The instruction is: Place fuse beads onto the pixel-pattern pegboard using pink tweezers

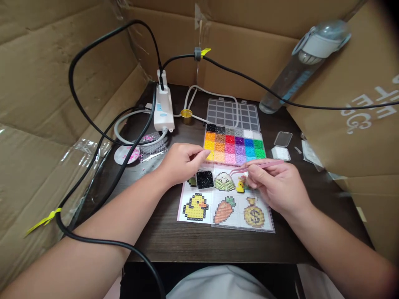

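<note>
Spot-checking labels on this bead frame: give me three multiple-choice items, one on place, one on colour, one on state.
1. Where is the small tray of black beads?
A. on the pattern sheet
B. inside the bead box
C. by the bottle

2. What colour are the tweezers?
A. blue
B. pink
C. black

3. The bead box lid is:
A. shut
B. missing
C. open

Key: 1 A, it rests on the sheet's top edge under the left hand; 2 B, pink in the right hand; 3 C, lid folded back behind the box.
</note>
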{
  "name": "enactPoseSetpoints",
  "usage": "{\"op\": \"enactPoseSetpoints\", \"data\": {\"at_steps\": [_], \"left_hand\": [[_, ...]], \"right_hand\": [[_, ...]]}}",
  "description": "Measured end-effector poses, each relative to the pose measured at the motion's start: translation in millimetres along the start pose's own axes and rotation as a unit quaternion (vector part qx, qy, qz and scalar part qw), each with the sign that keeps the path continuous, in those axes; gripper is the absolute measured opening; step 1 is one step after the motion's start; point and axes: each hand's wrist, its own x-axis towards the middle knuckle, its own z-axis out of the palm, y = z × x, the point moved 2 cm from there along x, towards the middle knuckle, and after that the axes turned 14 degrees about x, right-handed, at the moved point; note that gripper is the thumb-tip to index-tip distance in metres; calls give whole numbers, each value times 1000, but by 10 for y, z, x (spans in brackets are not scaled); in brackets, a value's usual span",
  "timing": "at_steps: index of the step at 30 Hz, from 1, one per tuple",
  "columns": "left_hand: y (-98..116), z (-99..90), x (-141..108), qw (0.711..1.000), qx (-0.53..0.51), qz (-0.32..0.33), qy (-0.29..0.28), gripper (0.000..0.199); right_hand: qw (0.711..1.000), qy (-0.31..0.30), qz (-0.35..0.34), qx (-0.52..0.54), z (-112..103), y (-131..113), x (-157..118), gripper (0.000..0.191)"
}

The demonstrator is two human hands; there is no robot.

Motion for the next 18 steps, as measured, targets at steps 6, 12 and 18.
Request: {"op": "enactPoseSetpoints", "data": {"at_steps": [6, 12, 18], "left_hand": [[8, -9, 19, 1000, 14, -8, -7, 37], [1, -21, 24, 999, 27, -25, -12, 35], [-5, -16, 19, 999, 22, -37, -12, 35]], "right_hand": [[997, -7, -31, -76, -382, -1, -167, 10], [992, -47, -62, -95, -383, 25, -189, 13], [993, -55, -61, -90, -397, 36, -166, 13]]}}
